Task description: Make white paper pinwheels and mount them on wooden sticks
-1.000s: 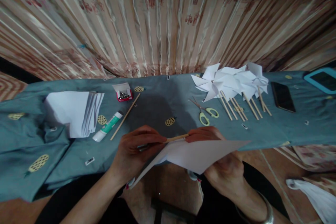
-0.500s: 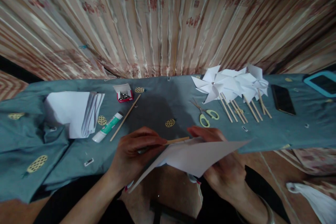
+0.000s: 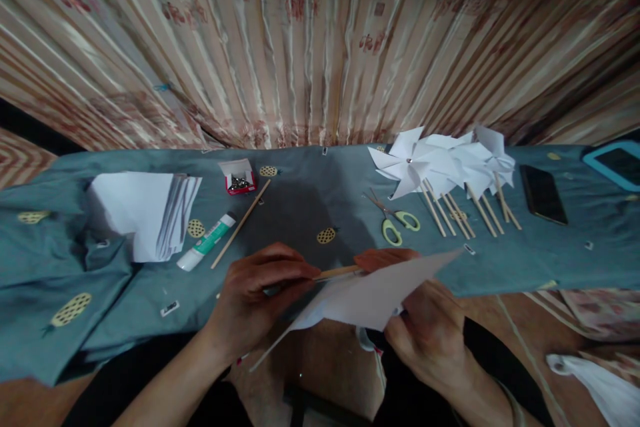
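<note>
Above my lap, in front of the table edge, my left hand (image 3: 267, 293) pinches a thin wooden stick (image 3: 337, 272) between thumb and fingers. A folded white paper pinwheel (image 3: 360, 297) lies against the stick's other end, tilted, one blade pointing right and another down to the left. My right hand (image 3: 425, 310) is closed on the pinwheel near its middle, with fingers at the stick's end and the thumb side under the paper. The paper hides part of the right fingers and the point where stick and paper meet.
Finished paper pinwheels (image 3: 450, 163) on sticks lie at the back right, beside green-handled scissors (image 3: 393, 220) and a black phone (image 3: 543, 193). On the left are stacked paper sheets (image 3: 133, 207), a glue stick (image 3: 206, 241), a loose wooden stick (image 3: 240, 223) and a small box of metal pins (image 3: 240, 177).
The pinwheel's paper has tilted, its right blade pulling in a little. My right fingers have shifted down and closed nearer the stick's end; my left hand stays nearly still.
</note>
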The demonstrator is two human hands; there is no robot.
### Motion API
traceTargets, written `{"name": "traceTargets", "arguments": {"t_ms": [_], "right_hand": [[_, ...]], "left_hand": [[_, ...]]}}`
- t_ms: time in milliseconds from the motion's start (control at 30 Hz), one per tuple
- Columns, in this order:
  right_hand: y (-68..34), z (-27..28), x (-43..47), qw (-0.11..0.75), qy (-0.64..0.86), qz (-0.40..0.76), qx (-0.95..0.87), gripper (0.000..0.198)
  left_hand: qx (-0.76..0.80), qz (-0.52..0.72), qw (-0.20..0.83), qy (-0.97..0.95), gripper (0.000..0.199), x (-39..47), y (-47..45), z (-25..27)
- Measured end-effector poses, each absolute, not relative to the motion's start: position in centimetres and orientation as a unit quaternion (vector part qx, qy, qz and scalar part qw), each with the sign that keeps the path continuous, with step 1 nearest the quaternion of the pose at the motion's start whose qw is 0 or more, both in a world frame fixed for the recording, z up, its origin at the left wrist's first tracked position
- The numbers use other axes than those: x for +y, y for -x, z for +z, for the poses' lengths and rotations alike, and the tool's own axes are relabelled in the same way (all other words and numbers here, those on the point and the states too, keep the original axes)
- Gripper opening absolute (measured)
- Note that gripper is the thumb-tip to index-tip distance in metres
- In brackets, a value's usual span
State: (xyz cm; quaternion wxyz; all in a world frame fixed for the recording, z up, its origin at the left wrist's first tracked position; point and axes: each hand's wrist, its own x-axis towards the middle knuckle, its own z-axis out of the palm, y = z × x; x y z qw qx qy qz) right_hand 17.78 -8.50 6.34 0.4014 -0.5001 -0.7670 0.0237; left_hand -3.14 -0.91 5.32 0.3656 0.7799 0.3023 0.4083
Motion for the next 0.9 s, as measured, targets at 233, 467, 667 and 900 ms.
{"name": "traceTargets", "arguments": {"t_ms": [233, 467, 667, 900], "right_hand": [[-17.5, 6.1, -8.3, 0.424, 0.494, 0.059, -0.757, 0.030], [-17.6, 5.6, -8.2, 0.424, 0.500, 0.071, -0.751, 0.030], [-17.6, 5.5, -8.0, 0.416, 0.528, 0.083, -0.736, 0.022], [-17.7, 4.9, -7.6, 0.399, 0.568, 0.099, -0.713, 0.015]], "left_hand": [[0.329, 0.395, 0.403, -0.757, 0.011, -1.1, 3.1, 5.3], [0.353, 0.366, 0.418, -0.753, 0.008, -1.0, 3.0, 5.4], [0.371, 0.334, 0.413, -0.762, 0.012, -1.1, 2.8, 5.6], [0.332, 0.310, 0.406, -0.793, 0.025, -0.9, 3.1, 5.6]]}}
